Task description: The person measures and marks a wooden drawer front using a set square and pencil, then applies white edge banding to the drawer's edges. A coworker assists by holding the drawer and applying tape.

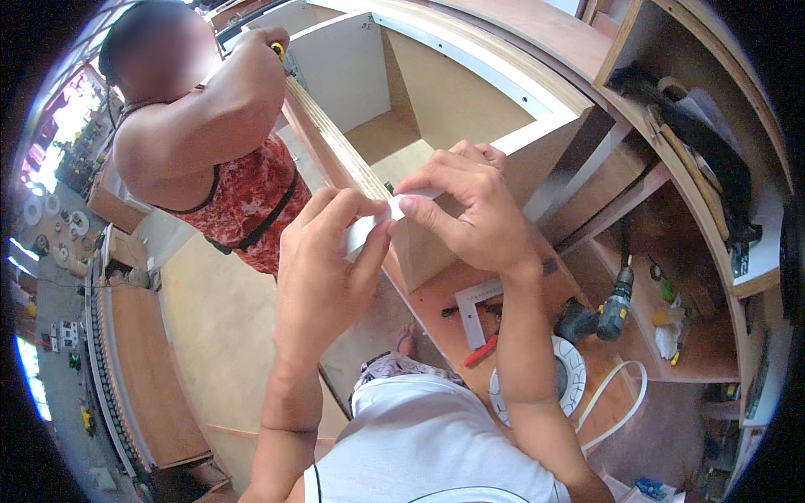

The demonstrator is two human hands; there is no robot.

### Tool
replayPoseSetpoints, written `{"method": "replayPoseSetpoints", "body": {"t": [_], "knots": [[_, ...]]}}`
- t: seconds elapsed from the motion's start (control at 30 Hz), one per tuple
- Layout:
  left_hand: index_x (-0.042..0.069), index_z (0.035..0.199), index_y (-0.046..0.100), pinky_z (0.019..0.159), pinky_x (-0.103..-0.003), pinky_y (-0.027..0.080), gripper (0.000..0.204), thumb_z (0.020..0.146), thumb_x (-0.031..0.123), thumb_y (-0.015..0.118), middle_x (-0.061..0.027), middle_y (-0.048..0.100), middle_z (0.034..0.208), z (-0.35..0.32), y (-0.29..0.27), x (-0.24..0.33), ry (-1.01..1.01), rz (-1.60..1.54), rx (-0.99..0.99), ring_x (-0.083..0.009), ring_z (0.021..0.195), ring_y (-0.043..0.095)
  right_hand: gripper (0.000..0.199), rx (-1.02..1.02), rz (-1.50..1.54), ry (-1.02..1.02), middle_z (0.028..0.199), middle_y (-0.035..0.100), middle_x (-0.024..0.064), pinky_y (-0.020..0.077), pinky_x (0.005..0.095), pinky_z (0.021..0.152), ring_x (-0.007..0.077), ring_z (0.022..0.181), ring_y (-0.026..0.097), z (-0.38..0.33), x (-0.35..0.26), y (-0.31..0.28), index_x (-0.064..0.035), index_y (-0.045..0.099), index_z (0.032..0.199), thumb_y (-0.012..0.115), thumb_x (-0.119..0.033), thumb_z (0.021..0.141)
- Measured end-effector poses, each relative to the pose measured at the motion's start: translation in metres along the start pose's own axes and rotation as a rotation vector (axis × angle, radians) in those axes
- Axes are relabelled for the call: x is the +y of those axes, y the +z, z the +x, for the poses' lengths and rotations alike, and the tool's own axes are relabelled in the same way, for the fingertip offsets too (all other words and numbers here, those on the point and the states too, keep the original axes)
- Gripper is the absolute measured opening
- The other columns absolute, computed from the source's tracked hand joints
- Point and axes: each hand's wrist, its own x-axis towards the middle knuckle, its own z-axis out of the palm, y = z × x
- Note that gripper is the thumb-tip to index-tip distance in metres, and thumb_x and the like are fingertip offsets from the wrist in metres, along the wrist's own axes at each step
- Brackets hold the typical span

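My left hand (pixel 323 260) and my right hand (pixel 470 205) both pinch a short white strip of edge banding (pixel 369 225) at the near corner of a plywood cabinet box (pixel 453 101). The strip lies against the box's raw layered front edge (pixel 335 142). My left fingers hold its lower end, and my right thumb and forefinger press its upper end at the corner. A co-worker in a red patterned top (pixel 243 197) stands at the left and grips a yellow-handled tool (pixel 277 49) at the far end of the same edge.
A metal try square (pixel 474 306), red-handled pliers (pixel 480 350), a cordless drill (pixel 616 306) and a coil of white banding (pixel 616 402) lie on the workbench at the lower right. Shelves with tools (pixel 704 168) rise at the right. Plywood sheets (pixel 142 369) lie at the left.
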Motion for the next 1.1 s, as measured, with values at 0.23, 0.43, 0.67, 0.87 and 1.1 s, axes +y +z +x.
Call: {"method": "replayPoseSetpoints", "body": {"t": [0.23, 0.43, 0.67, 0.87, 1.1], "knots": [[-0.001, 0.109, 0.069, 0.074, -0.025, 0.055, 0.018, 0.109, 0.015, 0.077, -0.0042, 0.075, 0.090, 0.013, -0.005, -0.020, -0.445, -0.641, -0.189, -0.0080, 0.085, 0.070, 0.027, -0.002, 0.016, -0.074, 0.103, 0.078, -0.0006, 0.0365, 0.0421, 0.111, 0.0232, 0.106, 0.065, -0.006, 0.011, -0.001, -0.0158, 0.084, 0.112, 0.084, -0.038, 0.095], [0.002, 0.112, 0.061, 0.074, -0.025, 0.056, 0.025, 0.106, 0.017, 0.081, -0.0064, 0.078, 0.094, 0.030, -0.009, -0.033, -0.524, -0.709, -0.306, -0.0091, 0.086, 0.073, 0.048, 0.009, 0.129, 0.013, 0.107, 0.077, 0.0024, 0.0392, 0.0486, 0.113, 0.0273, 0.110, 0.068, -0.004, 0.006, -0.004, -0.0164, 0.078, 0.123, 0.093, -0.035, 0.082], [0.004, 0.112, 0.057, 0.065, -0.025, 0.055, 0.032, 0.102, 0.013, 0.086, -0.0050, 0.077, 0.093, 0.045, -0.011, -0.022, -0.648, -0.680, -0.377, -0.0103, 0.082, 0.074, 0.052, -0.004, 0.030, -0.063, 0.107, 0.077, -0.0008, 0.0390, 0.0488, 0.111, 0.0246, 0.109, 0.068, -0.003, 0.011, 0.000, -0.0201, 0.078, 0.120, 0.094, -0.045, 0.077], [0.008, 0.107, 0.048, 0.055, -0.027, 0.056, 0.044, 0.095, 0.006, 0.091, -0.0041, 0.071, 0.089, 0.049, -0.016, -0.029, -0.722, -0.754, -0.355, -0.0139, 0.077, 0.077, 0.038, -0.025, 0.053, -0.036, 0.102, 0.071, -0.0044, 0.0381, 0.0497, 0.102, 0.0221, 0.105, 0.065, -0.003, 0.008, 0.003, -0.0243, 0.080, 0.110, 0.087, -0.052, 0.085], [0.008, 0.105, 0.045, 0.058, -0.032, 0.067, 0.046, 0.094, 0.005, 0.090, -0.0066, 0.067, 0.088, 0.050, -0.009, -0.033, -0.689, -0.778, -0.298, -0.0180, 0.073, 0.078, 0.043, -0.004, 0.112, 0.008, 0.107, 0.070, -0.0068, 0.0351, 0.0491, 0.105, 0.0193, 0.110, 0.065, -0.006, 0.011, 0.005, -0.0232, 0.076, 0.115, 0.086, -0.052, 0.086]]}}
